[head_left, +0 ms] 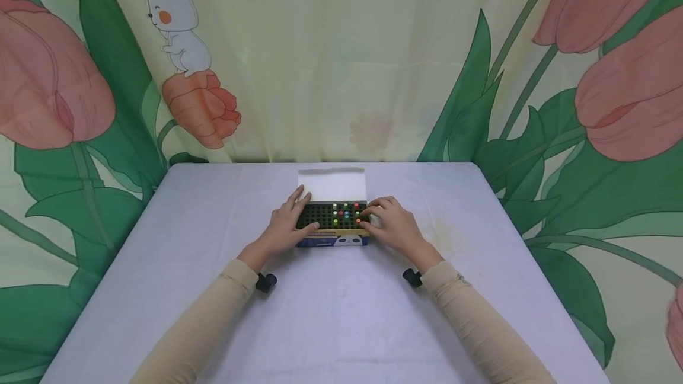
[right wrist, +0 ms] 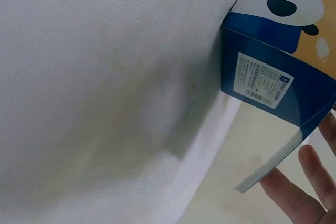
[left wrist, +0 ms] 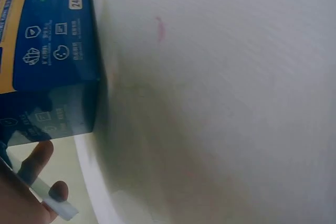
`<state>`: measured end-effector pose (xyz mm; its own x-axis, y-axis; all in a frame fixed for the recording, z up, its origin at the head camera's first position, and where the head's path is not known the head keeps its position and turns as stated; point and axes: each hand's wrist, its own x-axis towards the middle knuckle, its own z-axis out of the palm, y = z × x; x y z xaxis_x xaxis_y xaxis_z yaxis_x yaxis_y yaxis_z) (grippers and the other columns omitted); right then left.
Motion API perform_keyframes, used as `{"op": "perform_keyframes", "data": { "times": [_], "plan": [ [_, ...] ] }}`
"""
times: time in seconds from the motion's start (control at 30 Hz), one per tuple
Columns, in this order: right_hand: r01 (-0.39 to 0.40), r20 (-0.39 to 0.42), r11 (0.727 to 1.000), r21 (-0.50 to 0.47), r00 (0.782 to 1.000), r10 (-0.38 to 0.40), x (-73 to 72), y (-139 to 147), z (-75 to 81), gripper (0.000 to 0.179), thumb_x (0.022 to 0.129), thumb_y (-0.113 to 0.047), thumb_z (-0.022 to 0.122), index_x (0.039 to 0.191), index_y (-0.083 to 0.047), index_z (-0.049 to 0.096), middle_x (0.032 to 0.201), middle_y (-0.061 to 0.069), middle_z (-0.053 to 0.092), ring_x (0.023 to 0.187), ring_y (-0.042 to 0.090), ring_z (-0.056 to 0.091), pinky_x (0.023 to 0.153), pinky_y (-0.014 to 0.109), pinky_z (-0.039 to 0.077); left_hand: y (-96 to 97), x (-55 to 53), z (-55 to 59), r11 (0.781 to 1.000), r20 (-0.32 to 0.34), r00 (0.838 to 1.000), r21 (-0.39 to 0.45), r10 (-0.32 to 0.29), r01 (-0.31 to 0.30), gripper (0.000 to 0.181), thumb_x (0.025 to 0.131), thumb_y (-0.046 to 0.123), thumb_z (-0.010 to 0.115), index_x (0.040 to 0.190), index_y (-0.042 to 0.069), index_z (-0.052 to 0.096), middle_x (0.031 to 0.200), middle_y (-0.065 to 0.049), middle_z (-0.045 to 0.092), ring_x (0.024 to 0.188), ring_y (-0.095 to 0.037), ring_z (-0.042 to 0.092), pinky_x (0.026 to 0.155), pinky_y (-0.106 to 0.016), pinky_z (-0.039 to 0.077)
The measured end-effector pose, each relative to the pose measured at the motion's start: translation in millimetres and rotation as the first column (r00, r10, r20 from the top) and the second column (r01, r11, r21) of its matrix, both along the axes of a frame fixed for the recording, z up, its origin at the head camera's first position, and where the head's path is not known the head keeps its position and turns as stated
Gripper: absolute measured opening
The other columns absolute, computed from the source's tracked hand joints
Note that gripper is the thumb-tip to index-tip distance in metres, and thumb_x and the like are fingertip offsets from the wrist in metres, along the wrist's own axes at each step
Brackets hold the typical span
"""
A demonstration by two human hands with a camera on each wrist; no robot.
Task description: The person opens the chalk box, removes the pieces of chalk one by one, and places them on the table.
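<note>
- While both hands flank it, the open blue-and-yellow panda-printed box [head_left: 322,242] lies on the table [head_left: 341,313] between the two sets of fingers, its long axis running from the left fingers across to the right ones.
- Inside it, the black grid of holes [head_left: 313,214] begins right beside the left thumb, and the holes nearest that thumb look bare.
- Farther from the left fingers, upright sticks with coloured ends [head_left: 347,214], perhaps pens, stand in the right-hand part of the grid; the right hand [head_left: 393,224] is clearly the nearer one to them.
- The left hand [head_left: 284,225] rests at the box's left end, its fingers spread apart, the thumb reaching over the near edge and the others toward the raised lid flap [head_left: 333,185].
- The right fingers bend over the box's right end, index fingertip and thumb slightly apart around the outermost column; an orange-red end [head_left: 358,221] sits just left of the thumb tip. Whether they pinch a stick I cannot tell.
- Below the right fingers, the right wrist view shows a barcode label [right wrist: 263,80] on the box's end.
</note>
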<state>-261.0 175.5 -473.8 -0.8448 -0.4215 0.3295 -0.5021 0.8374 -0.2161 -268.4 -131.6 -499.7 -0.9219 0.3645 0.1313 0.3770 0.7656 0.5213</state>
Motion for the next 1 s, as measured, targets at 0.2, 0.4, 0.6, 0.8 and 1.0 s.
{"op": "perform_keyframes", "data": {
  "times": [0.2,0.4,0.6,0.8,1.0],
  "plan": [
    [-0.028,-0.021,1.000,0.000,0.999,0.028,2.3,-2,1.7,0.015,0.094,-0.038,0.078,0.103,-0.027,0.081,0.112,-0.005,0.076,0.117,0.021,0.063,0.079,0.042,0.061,3.6,-0.9,-1.8,1.000,0.007,1.000,-0.021,0.000,0.000,0.087,0.100,0.061,0.056,0.167,0.018,0.020,0.176,-0.006,0.004,0.155,-0.043,0.024,0.113,-0.073,0.025],
    [-0.018,0.033,1.000,0.015,0.999,0.018,0.0,-9,5.8,0.019,0.094,-0.035,0.077,0.111,-0.025,0.081,0.113,-0.005,0.077,0.117,0.021,0.063,0.085,0.044,0.060,-0.3,0.1,-0.2,1.000,0.015,1.000,-0.024,-0.010,0.010,0.081,0.101,0.060,0.057,0.166,0.025,0.025,0.176,-0.004,0.003,0.153,-0.044,0.028,0.113,-0.073,0.026],
    [-0.049,0.008,0.999,0.011,0.999,0.049,0.4,-12,5.1,0.019,0.093,-0.031,0.079,0.109,-0.023,0.083,0.123,-0.005,0.075,0.117,0.021,0.064,0.090,0.042,0.058,-2.7,0.1,-7.7,1.000,-0.021,1.000,0.012,-0.020,0.020,0.080,0.101,0.060,0.058,0.166,0.025,0.027,0.175,0.006,0.012,0.146,-0.041,0.039,0.110,-0.073,0.028],
    [-0.088,-0.040,0.996,0.021,0.995,0.088,1.0,-14,5.4,0.015,0.091,-0.027,0.081,0.106,-0.022,0.084,0.117,-0.007,0.078,0.111,0.019,0.065,0.085,0.037,0.059,-2.6,1.4,-5.0,1.000,0.007,1.000,0.015,-0.016,0.016,0.080,0.101,0.058,0.060,0.166,0.025,0.027,0.174,0.006,0.017,0.144,-0.040,0.040,0.110,-0.069,0.029],
    [-0.085,-0.054,0.996,0.031,0.995,0.087,-0.4,-16,6.6,0.012,0.091,-0.025,0.082,0.102,-0.020,0.084,0.112,-0.006,0.079,0.108,0.018,0.066,0.088,0.037,0.058,-1.4,-0.2,-3.3,1.000,0.002,1.000,0.006,-0.013,0.013,0.080,0.101,0.059,0.058,0.166,0.025,0.026,0.174,0.005,0.018,0.143,-0.038,0.042,0.110,-0.068,0.030]
  ]
}}
